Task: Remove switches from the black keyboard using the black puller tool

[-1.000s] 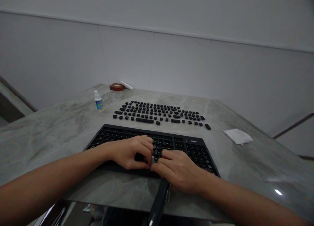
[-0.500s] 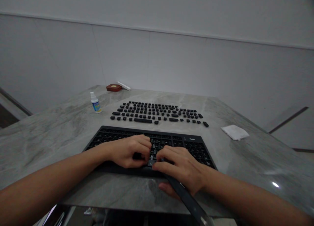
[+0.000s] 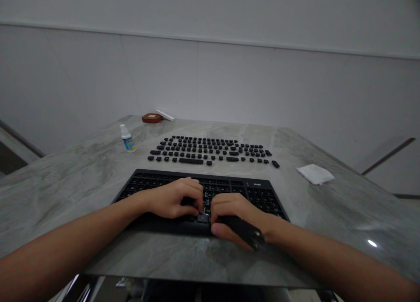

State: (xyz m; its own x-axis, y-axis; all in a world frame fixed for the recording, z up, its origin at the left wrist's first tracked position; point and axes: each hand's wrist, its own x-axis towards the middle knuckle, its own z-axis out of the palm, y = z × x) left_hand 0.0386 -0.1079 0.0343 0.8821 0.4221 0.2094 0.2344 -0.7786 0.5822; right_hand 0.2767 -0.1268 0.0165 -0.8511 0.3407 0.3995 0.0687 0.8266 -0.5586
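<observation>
A black keyboard (image 3: 173, 225) stripped of its keycaps lies in front of me on the marbled table. My left hand (image 3: 182, 199) rests over its middle, thumb and fingers curled down together near the lower rows; whatever they pinch is hidden. Beside it, my right hand (image 3: 241, 214) is closed around a dark tool with a long black handle (image 3: 244, 229). The tool's working tip is hidden at the keyboard under my fingers, while the handle's end points toward me and right. A small greyish piece (image 3: 202, 218) shows between the two hands.
Beyond the keyboard, loose black keycaps (image 3: 191, 161) lie in rows. A white spray bottle (image 3: 128, 139) stands at left. A brown case (image 3: 152, 118) and a thin white object (image 3: 165, 115) are at the back. A white tissue (image 3: 315, 174) lies at right, near the grey table (image 3: 334, 223).
My right hand has rolled round the tool, and its handle has swung up from pointing down past the table edge to lying across my palm. My left hand stays nearly in place.
</observation>
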